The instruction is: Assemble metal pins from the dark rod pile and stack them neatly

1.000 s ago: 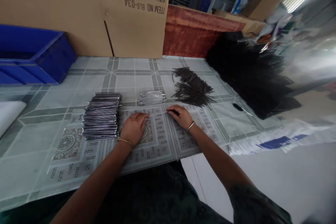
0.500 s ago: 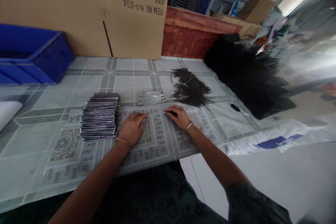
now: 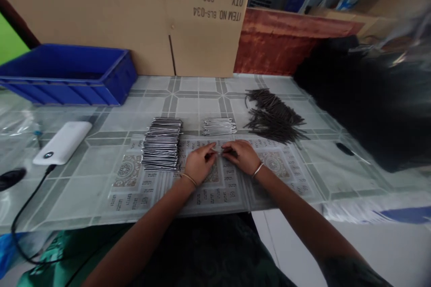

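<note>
My left hand (image 3: 201,163) and my right hand (image 3: 243,157) are close together over a patterned mat, fingertips nearly meeting. Both pinch a thin metal rod (image 3: 219,153); only a short pale stretch of it shows between them. Whether a dark sleeve is on its right end, I cannot make out. Just beyond my hands lies a small bundle of bare silvery rods (image 3: 219,126). Left of it is a larger, neat stack of dark and silver striped rods (image 3: 162,144). To the right is a loose pile of thin dark strips or tubes (image 3: 274,115).
A blue bin (image 3: 74,74) stands at the back left, before a tall cardboard sheet (image 3: 205,49). A white power bank (image 3: 63,142) with a black cable lies left. A big black heap (image 3: 357,98) fills the right, near a small dark-handled tool (image 3: 345,149).
My hands have come closer together, so less of the rod shows between them. The camera view has turned left, bringing the power bank and more of the blue bin into sight.
</note>
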`<state>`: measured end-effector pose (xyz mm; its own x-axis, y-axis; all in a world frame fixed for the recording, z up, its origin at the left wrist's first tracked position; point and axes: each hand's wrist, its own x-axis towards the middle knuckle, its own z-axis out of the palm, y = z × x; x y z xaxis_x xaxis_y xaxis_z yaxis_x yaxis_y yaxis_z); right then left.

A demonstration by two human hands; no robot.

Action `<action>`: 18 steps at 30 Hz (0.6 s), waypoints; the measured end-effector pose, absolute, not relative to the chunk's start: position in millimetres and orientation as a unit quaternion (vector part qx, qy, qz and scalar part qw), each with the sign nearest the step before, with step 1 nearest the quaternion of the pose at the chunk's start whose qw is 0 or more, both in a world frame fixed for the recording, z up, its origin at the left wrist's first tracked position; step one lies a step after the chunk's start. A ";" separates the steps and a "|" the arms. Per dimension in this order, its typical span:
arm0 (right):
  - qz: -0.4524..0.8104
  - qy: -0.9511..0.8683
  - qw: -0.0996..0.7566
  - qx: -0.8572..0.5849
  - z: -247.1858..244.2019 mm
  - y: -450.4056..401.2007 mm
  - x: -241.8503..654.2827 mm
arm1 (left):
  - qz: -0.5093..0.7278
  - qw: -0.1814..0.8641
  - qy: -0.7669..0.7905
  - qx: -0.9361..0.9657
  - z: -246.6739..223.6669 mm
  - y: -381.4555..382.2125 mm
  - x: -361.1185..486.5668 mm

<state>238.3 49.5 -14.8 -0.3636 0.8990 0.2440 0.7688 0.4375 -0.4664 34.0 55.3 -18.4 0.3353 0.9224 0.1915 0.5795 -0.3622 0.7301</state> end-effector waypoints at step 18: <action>0.125 -0.843 0.276 -0.444 23.8 113.5 13.7 | 0.496 0.163 0.591 0.615 -11.8 85.6 -116.3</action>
